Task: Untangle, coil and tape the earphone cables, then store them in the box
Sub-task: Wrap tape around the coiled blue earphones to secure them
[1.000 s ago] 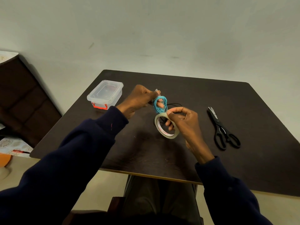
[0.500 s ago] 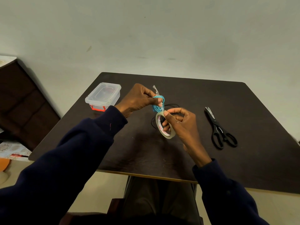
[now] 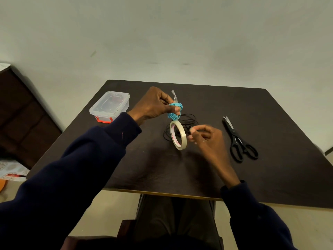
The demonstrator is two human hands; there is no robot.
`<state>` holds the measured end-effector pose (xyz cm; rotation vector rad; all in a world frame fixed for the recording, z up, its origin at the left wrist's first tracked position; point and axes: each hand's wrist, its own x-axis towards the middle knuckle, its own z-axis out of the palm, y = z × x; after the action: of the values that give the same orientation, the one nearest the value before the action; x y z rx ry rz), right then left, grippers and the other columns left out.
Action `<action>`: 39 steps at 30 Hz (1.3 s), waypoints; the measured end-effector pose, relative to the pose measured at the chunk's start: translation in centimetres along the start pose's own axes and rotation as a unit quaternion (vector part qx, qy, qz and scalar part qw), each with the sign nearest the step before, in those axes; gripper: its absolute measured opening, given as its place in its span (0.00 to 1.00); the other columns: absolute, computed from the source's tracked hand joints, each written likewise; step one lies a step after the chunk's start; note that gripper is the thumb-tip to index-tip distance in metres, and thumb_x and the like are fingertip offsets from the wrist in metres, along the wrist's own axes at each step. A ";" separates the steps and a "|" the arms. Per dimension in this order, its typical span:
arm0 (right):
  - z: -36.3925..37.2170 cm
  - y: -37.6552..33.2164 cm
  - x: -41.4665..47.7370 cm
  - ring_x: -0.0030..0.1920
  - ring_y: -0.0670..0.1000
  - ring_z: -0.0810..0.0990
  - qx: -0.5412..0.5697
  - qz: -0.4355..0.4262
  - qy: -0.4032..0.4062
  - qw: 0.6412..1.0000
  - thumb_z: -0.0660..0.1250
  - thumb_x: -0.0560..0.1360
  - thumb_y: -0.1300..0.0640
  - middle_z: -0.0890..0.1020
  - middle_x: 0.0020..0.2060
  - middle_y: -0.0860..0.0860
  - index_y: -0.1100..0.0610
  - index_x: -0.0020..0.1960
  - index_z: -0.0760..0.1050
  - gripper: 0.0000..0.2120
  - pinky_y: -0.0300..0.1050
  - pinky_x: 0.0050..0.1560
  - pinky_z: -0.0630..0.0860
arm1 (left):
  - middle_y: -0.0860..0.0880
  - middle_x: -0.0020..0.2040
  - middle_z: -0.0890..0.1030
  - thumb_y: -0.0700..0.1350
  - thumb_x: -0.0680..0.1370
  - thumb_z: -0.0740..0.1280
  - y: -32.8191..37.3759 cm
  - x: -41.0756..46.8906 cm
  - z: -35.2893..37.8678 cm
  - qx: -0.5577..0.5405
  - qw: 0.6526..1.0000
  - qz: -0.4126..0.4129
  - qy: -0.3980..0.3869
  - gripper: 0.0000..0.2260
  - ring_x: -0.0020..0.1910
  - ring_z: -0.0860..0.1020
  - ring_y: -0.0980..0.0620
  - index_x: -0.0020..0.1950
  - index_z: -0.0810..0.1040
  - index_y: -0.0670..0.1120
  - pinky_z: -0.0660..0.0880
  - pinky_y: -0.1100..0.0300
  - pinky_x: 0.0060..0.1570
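Note:
My left hand (image 3: 153, 105) pinches a coiled blue earphone cable (image 3: 175, 110) above the dark table (image 3: 279, 123). A clear strip of tape (image 3: 174, 96) sticks up from the coil. The tape roll (image 3: 183, 135) dangles below the coil, hanging by its strip. My right hand (image 3: 207, 139), motion-blurred, is just right of the roll with loosely curled fingers and holds nothing. A black earphone cable (image 3: 189, 117) lies loosely looped on the table behind the roll. The clear plastic box (image 3: 110, 105) with red clips stands closed at the table's left.
Black scissors (image 3: 236, 139) lie on the table to the right of my right hand. A dark wooden cabinet (image 3: 21, 116) stands at the far left beside the table. The wall is close behind the table's far edge.
My right hand let go of the tape roll and drew away to the right. The roll now hangs from the blue coil, which my left hand has kept holding.

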<state>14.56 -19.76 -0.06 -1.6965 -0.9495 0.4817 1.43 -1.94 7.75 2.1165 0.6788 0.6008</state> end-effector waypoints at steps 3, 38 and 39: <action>-3.5 2.4 1.0 0.56 0.53 0.81 -0.309 -0.044 0.098 0.945 0.73 0.77 0.51 0.83 0.54 0.54 0.59 0.61 0.79 0.17 0.48 0.59 0.78 | 0.49 0.42 0.87 0.44 0.70 0.79 -0.1 0.3 -0.1 0.018 1.000 -0.002 -0.002 0.10 0.41 0.85 0.56 0.47 0.86 0.40 0.77 0.70 0.37; -4.5 0.1 2.4 0.38 0.56 0.84 0.152 0.133 -0.130 0.971 0.63 0.83 0.51 0.83 0.39 0.58 0.58 0.51 0.75 0.10 0.48 0.38 0.81 | 0.48 0.42 0.87 0.46 0.71 0.79 -0.5 -0.8 -1.1 -0.014 0.999 -0.005 0.029 0.07 0.44 0.84 0.51 0.44 0.86 0.44 0.80 0.61 0.43; -4.3 0.4 2.3 0.41 0.57 0.84 0.210 0.157 -0.145 0.954 0.63 0.83 0.51 0.83 0.41 0.59 0.59 0.52 0.75 0.11 0.53 0.45 0.82 | 0.48 0.42 0.86 0.46 0.71 0.79 -0.6 -0.9 -1.2 -0.013 0.999 -0.007 0.030 0.07 0.43 0.84 0.52 0.44 0.86 0.44 0.80 0.61 0.44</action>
<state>19.16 -20.58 1.38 -1.4067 -0.7137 1.0899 -0.17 -1.54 7.80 2.0739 0.7149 0.6629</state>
